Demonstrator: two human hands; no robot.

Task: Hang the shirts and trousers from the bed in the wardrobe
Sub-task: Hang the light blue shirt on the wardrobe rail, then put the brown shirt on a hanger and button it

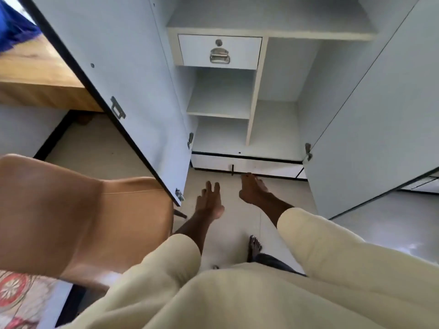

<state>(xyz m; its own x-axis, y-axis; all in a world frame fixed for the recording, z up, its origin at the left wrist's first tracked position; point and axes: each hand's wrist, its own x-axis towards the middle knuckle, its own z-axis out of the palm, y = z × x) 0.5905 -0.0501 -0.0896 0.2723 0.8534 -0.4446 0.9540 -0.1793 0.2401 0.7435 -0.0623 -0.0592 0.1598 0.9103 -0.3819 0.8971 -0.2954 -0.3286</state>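
The white wardrobe (280, 96) stands in front of me with both doors swung out. Its lower shelves and its small drawer (219, 52) with a metal handle show, all bare. My left hand (209, 201) hangs low before the wardrobe's base, fingers apart and holding nothing. My right hand (253, 188) reaches down beside it, near the bottom plinth, fingers loosely curled with nothing in them. Both arms wear cream sleeves. No shirts, trousers or hanging rail are in sight. A patch of patterned bedding (16, 298) shows at the bottom left.
The left door (114, 74) juts toward me, its lower corner close to a tan chair (78, 222) on my left. The right door (380, 115) stands open on the right. A wooden desk (35, 77) is at the far left. My bare foot (254, 245) rests on the pale floor.
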